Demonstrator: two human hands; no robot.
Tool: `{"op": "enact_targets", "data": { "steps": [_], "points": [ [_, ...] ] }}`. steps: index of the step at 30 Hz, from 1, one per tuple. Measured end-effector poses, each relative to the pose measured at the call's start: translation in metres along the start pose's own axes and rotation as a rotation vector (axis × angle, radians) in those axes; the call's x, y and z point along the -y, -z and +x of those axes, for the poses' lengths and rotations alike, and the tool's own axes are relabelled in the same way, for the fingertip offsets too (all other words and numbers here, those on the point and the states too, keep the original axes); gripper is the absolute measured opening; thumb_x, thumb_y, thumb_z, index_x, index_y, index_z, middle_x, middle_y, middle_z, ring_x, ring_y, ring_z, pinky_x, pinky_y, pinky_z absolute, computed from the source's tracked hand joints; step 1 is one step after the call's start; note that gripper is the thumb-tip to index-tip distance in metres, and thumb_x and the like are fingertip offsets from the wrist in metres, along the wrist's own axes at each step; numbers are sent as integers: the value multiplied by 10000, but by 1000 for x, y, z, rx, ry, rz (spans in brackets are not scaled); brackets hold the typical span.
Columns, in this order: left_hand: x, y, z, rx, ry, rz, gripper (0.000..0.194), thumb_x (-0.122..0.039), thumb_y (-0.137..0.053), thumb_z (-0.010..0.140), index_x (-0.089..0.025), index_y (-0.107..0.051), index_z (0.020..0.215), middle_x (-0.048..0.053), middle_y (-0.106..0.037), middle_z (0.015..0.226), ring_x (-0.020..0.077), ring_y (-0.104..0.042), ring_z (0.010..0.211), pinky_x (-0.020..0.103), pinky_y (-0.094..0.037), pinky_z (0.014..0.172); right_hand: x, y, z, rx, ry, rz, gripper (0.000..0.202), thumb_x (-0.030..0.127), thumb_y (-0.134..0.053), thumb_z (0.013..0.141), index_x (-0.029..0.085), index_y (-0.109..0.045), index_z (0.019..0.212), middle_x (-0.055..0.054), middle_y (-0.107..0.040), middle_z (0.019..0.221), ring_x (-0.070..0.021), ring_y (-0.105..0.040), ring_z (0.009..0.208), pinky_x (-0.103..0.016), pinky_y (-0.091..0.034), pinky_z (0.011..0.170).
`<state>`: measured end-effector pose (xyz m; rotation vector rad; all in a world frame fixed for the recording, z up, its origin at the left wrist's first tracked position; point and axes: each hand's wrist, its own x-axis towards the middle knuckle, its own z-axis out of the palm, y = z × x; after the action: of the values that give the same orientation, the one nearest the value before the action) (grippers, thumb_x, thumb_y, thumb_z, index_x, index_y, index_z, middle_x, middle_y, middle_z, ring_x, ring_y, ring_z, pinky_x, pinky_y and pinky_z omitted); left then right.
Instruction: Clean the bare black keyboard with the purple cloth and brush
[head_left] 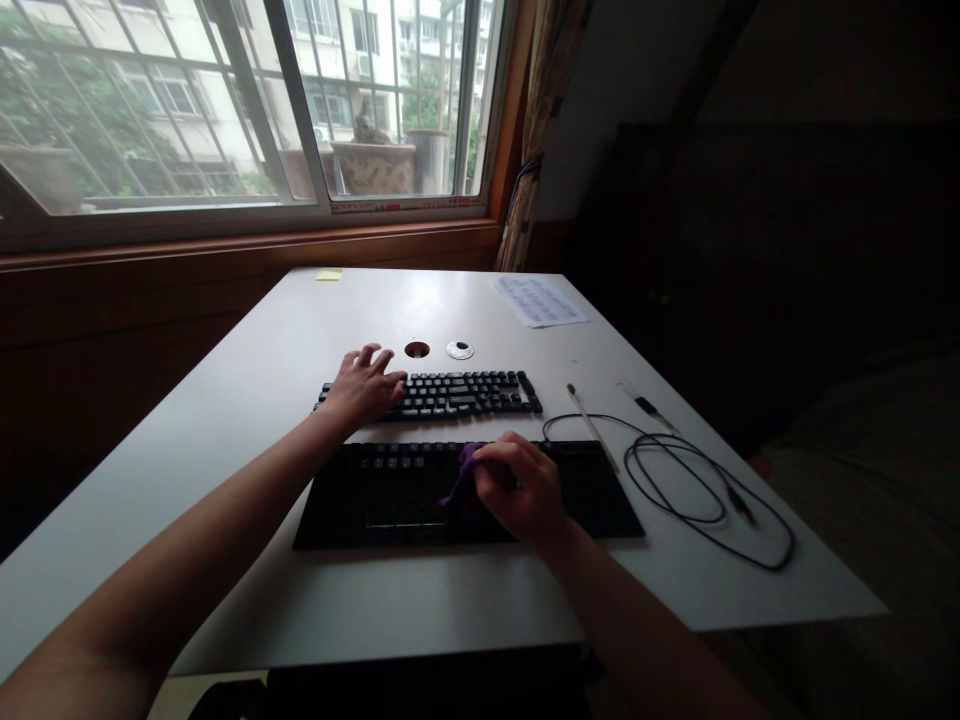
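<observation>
Keyboard (424, 500) on white table (390, 600): black, lying flat near the front edge, between my two arms. I see a short row of pale-topped keys at its upper left and one long bar outline at the front. Rest of its face too dark for me to read.
Loose keycaps (457, 395): dark, laid out in keyboard-like rows just beyond the keyboard, slightly apart from it.
Black cable (679, 515): runs off the keyboard's far edge, loosely coiled on the table to the right, plug (741, 505) near the outer loop.
Printed sheet (541, 302): flat at the far right corner.
Left hand (364, 385): fingers spread wide, over the left end of the keycap rows. Can't tell if it's touching them.
Right hand (525, 485): narrow, pinching cloth, over the right half of the keyboard.
Brush-like stick (589, 420): dark tip away from me, lower end by the keyboard's right end.
Purple cloth (466, 470): bunched in my right fingers, hanging down at the keyboard face.
Wire-ended tool (646, 406): black grip, just above the cable coil.
Table hole (417, 350): round, beyond the keycaps, white ring (460, 351) beside it.
Yellow note (328, 274): far left edge.
</observation>
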<state>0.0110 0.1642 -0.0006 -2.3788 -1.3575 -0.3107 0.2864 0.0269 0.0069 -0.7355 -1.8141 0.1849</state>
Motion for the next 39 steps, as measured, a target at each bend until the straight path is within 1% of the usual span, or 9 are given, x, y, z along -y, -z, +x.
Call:
{"op": "enact_targets", "data": {
  "steps": [6,11,13,16,21,26,32,36,39],
  "points": [
    [7,2,-2,31,31,27,334,-399,-509,1015,-293,-774,1187,129,-562,1427,397,-361,1359,548,-370,1020,-1,0,-1,1,7,5,164,115,-640,867,247,-617,962,48,-548,726,-81,-497,535,-213,-449,506],
    [16,7,4,75,80,7,309,-381,-532,1011,-280,-794,1138,139,-552,1430,413,-357,1347,531,-405,955,-2,0,-2,5,7,1,164,117,-641,864,245,-622,966,48,-554,734,-80,-502,535,-214,-458,512],
    [21,8,10,106,118,-41,294,-369,-539,1010,-289,-807,1101,130,-570,1406,413,-371,1323,508,-423,916,-3,0,-3,6,6,-2,164,118,-644,865,245,-622,966,49,-553,732,-81,-504,538,-215,-457,514],
    [26,6,21,141,149,-97,286,-407,-558,1010,-308,-817,1080,114,-620,1338,397,-410,1268,465,-439,870,-3,0,-3,3,4,-1,162,116,-642,868,245,-625,965,47,-555,732,-81,-500,538,-214,-451,512],
    [29,1,34,196,128,-143,211,-430,-675,947,-331,-833,1045,93,-690,1217,360,-475,1161,397,-432,816,-1,1,-1,0,2,-1,152,122,-640,867,243,-626,958,43,-558,734,-82,-498,535,-215,-447,506],
    [31,-1,40,234,120,-187,157,-406,-705,926,-335,-845,935,77,-720,1161,343,-492,1145,367,-425,812,-1,1,0,-4,8,12,160,125,-639,867,249,-620,965,42,-558,739,-87,-503,541,-218,-454,508],
    [35,-8,45,249,125,-224,126,-354,-728,893,-301,-834,937,61,-742,1167,320,-538,1138,352,-450,829,-1,1,-1,0,4,28,169,113,-640,859,246,-626,963,45,-557,735,-77,-491,528,-210,-444,504],
    [38,-16,45,232,136,-243,123,-319,-736,876,-247,-815,937,78,-785,1053,322,-577,1105,350,-466,822,0,1,0,-12,9,24,150,127,-641,861,245,-632,954,46,-560,723,-82,-495,527,-213,-446,500],
    [40,-18,43,183,139,-267,109,-296,-725,883,-234,-798,934,79,-800,995,312,-601,1077,357,-474,836,-1,2,-1,-5,-2,10,149,133,-642,861,246,-634,957,44,-566,726,-87,-507,535,-219,-452,506]
  ]
}}
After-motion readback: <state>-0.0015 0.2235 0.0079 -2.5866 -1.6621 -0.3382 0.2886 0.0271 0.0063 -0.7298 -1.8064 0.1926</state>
